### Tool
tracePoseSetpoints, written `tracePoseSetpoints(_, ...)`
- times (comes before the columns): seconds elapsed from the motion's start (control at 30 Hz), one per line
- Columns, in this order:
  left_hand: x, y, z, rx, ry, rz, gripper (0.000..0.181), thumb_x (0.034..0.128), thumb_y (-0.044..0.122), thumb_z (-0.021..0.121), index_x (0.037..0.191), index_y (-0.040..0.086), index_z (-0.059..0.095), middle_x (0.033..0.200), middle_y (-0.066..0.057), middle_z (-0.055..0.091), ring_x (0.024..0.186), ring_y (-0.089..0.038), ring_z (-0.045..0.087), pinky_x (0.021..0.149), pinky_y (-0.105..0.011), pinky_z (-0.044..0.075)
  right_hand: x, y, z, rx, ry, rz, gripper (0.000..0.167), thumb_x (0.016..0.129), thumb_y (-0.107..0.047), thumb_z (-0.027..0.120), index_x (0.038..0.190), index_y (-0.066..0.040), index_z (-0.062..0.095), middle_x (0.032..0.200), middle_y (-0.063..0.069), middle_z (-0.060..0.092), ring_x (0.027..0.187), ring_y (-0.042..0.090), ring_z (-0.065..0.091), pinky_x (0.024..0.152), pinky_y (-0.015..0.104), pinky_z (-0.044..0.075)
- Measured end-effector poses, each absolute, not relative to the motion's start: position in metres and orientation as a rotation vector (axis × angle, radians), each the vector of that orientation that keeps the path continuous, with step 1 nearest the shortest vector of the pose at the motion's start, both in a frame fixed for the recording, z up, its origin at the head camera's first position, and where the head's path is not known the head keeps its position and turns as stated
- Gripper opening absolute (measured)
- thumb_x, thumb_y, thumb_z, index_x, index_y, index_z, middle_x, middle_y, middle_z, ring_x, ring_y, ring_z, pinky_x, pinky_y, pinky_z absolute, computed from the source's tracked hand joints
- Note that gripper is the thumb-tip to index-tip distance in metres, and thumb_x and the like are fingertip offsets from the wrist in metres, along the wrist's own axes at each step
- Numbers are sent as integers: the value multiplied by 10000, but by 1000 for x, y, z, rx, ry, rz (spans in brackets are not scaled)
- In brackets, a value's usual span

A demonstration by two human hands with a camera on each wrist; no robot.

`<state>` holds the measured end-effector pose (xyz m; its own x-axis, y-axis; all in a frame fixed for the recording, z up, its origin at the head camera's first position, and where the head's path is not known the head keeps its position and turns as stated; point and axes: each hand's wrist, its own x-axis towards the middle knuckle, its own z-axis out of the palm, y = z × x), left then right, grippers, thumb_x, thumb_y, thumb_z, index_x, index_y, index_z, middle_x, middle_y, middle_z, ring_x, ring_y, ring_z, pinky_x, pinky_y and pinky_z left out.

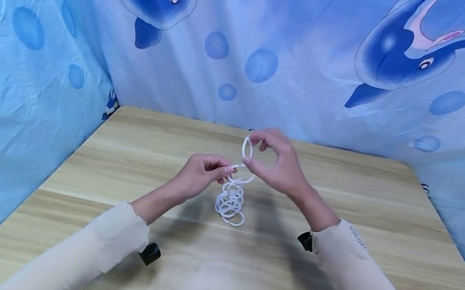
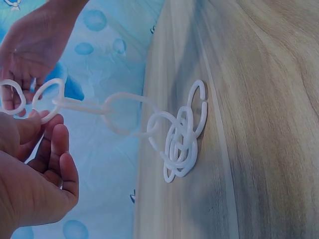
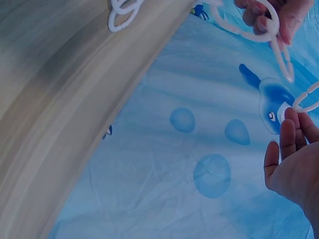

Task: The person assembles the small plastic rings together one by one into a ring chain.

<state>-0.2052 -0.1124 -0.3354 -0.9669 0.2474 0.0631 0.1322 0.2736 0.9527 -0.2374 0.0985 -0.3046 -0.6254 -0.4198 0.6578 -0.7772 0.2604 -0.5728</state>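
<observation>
My left hand [image 1: 199,176] pinches the top link of a white plastic link chain [image 2: 82,105] between thumb and fingers. The chain hangs from there, and its lower links lie heaped on the table [image 1: 125,250]. Up and to the right, my right hand [image 1: 279,166] holds a single white link [image 1: 244,146], oval with a small gap in its side, by its ends between thumb and fingers. In both wrist views this link stands apart from the chain. One link at the edge of the heap also shows a gap.
A blue sheet [image 1: 304,111] printed with dolphins and bubbles hangs behind the wood-grain table and along its sides. Black straps [image 1: 150,253] show at both wrists, below the pale sleeves [image 1: 94,240].
</observation>
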Motion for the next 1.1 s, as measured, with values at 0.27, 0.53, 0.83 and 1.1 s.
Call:
tracePoseSetpoints(0.27,-210,-114,-342,445,2409,1838,191,943,194,632,983,31,722,973,-120,693,800,-209,617,777,-343,526,-218,88,-289,1077,-2247,1417,319,784,-5,734,1081,47,629,1023,204,618,902,374,519,846,340,401)
tracePoseSetpoints(0.53,-212,-112,-344,486,2379,1885,154,939,125,627,981,12,722,996,-66,708,850,-327,624,766,-320,536,-241,86,-319,1092,-2256,1406,348,779,-103,779,1101,-54,657,1060,59,629,902,221,522,834,359,421)
tracePoseSetpoints(0.83,-213,-114,-345,435,2423,1833,154,928,174,653,968,52,737,935,-143,686,793,-187,607,793,-363,520,-246,86,-328,1120,-2285,1415,323,792,-171,768,1090,-101,666,1009,37,630,883,178,527,833,367,430)
tracePoseSetpoints(1.1,-220,-113,-345,338,2405,1957,201,920,161,662,1015,-5,722,884,-129,700,750,-162,624,754,-298,539,-248,88,-336,1119,-2304,1432,337,762,-172,798,1070,-103,680,972,52,636,878,234,527,808,363,400)
